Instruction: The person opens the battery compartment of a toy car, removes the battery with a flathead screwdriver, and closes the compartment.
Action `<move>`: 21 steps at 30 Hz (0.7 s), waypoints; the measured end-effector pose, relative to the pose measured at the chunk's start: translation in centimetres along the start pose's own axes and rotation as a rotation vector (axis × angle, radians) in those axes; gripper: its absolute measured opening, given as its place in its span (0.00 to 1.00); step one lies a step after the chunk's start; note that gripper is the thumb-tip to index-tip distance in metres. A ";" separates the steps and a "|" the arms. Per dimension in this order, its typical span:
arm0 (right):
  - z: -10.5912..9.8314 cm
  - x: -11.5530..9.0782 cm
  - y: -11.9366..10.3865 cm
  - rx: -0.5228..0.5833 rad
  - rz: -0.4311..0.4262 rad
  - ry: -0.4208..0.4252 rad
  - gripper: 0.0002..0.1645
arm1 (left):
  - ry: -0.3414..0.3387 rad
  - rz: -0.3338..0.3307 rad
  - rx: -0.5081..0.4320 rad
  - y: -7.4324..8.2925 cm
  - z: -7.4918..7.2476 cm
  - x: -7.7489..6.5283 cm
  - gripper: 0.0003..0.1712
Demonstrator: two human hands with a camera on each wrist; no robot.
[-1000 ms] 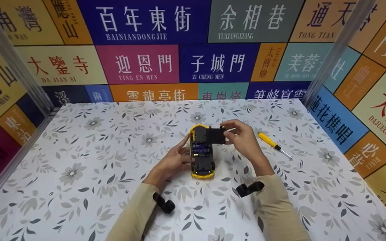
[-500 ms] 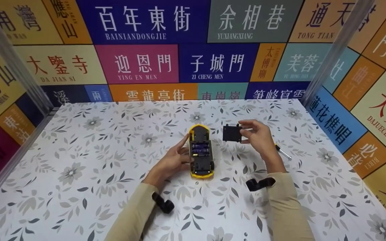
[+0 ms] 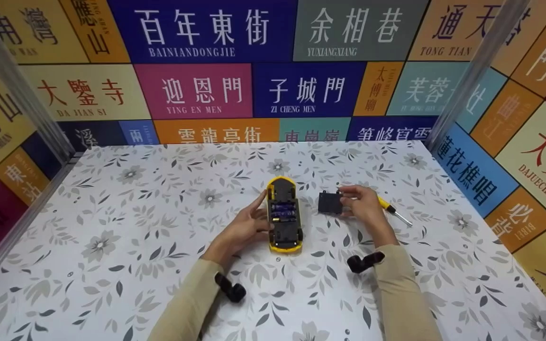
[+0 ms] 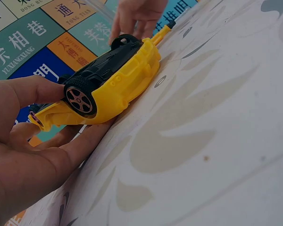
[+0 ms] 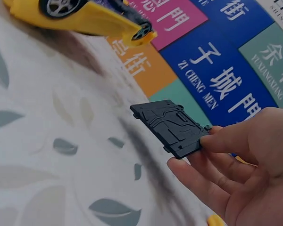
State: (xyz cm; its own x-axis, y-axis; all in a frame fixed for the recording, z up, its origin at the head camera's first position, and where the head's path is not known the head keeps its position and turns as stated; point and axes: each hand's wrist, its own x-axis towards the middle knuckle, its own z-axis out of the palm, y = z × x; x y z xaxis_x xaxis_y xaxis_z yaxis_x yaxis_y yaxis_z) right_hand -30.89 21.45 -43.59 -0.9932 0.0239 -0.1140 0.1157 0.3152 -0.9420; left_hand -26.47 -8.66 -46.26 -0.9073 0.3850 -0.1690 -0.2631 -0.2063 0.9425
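Observation:
A yellow toy car [image 3: 285, 234] lies upside down at the middle of the table, its black underside facing up. Its open battery compartment shows purple batteries [image 3: 284, 211] side by side. My left hand [image 3: 247, 228] grips the car from the left; in the left wrist view the thumb lies against a wheel [image 4: 80, 100] and fingers reach beneath the yellow body. To the right of the car, my right hand [image 3: 364, 207] pinches a flat black battery cover [image 3: 330, 202] by its right edge. Small tabs and moulded ridges show on the cover [image 5: 172, 127] in the right wrist view.
A yellow-handled screwdriver [image 3: 387, 205] lies right of my right hand, its handle partly hidden behind the hand. The table has a white leaf-patterned cloth [image 3: 159, 199]. Panels with large characters [image 3: 195, 90] stand along the back and both sides.
My right hand has carried the battery cover rightward away from over the car, then a little nearer to me. The left hand and the car have stayed in place.

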 end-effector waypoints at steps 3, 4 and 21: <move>0.0 0.2 0.4 0.000 0.038 0.003 0.24 | -0.004 0.004 0.000 0.0 0.0 0.0 0.59; 0.0 0.2 0.6 -0.007 0.051 0.008 0.24 | -0.003 0.002 -0.001 0.0 -0.1 0.0 0.59; 0.4 0.6 1.4 -0.062 0.097 0.018 0.26 | -0.004 -0.001 0.002 0.2 0.0 -0.1 0.59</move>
State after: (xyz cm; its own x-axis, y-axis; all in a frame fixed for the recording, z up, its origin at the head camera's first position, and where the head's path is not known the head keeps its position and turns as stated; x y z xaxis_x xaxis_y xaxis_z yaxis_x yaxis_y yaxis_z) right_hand -31.30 21.55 -45.07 -0.9775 0.0741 -0.1974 0.2107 0.3689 -0.9053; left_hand -26.40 -8.77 -46.03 -0.9058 0.3887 -0.1686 -0.2630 -0.2039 0.9430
